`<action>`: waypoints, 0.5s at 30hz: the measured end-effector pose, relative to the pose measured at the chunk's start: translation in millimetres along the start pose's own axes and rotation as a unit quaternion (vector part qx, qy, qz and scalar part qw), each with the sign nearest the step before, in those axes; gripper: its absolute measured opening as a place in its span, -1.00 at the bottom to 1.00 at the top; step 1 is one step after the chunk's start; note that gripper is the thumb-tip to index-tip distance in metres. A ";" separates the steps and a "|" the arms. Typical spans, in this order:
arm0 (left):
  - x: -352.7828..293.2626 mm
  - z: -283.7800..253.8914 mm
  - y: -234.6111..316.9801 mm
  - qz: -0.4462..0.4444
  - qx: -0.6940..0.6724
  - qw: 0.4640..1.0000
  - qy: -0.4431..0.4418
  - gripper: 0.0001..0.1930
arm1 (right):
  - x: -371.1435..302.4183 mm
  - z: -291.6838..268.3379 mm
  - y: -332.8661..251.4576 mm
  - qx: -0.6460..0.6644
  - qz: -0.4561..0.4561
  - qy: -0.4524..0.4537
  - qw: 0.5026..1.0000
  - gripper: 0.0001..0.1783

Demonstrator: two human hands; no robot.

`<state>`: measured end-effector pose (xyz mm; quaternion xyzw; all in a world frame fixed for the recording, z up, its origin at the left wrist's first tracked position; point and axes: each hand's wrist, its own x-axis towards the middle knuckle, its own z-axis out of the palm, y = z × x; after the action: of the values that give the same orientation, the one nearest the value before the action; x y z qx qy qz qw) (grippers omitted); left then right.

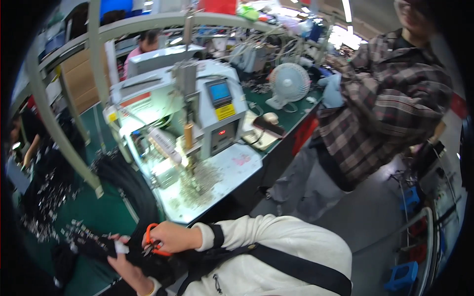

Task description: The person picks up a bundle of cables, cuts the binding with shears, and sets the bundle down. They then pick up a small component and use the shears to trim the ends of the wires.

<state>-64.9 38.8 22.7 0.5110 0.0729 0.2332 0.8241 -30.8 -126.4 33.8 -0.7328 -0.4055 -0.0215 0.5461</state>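
My right hand (174,237) is closed around orange-handled scissors (150,234), whose blades are hard to make out against the dark material below. Just to the left, my left hand (127,272) grips a bundle of black cables (91,245) with small silvery ends fanning out at its far left. A white band or tag (120,247) shows on the bundle beside my left fingers. The two hands are close together, over the green table's (94,197) near edge. Part of the bundle is hidden behind my hands.
A benchtop machine (227,113) with a small blue screen stands ahead, its pale worktop (237,165) strewn with clippings. More black cables (126,180) lie at left beside a metal frame (47,118). Behind are a fan (290,83) and a person in plaid (390,103); blue stools (401,275) stand right.
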 end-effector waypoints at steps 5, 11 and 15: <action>18.1 -14.5 -17.1 0.045 0.127 0.989 -0.054 -0.82 | -6.1 -10.4 0.0 0.018 0.049 -0.009 0.999 -0.83; 31.6 -10.3 -39.3 0.108 0.228 0.965 -0.073 -0.77 | -13.6 -17.0 15.9 0.037 0.112 -0.070 0.991 -0.73; 16.8 7.7 -14.9 -0.041 0.396 0.914 0.078 -0.38 | -18.3 -16.4 34.8 0.011 0.111 -0.075 0.991 -0.70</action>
<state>-42.7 34.8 15.1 0.7724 0.2439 0.1904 0.5546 -14.9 -152.9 4.5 -0.7670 -0.3615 0.0990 0.5208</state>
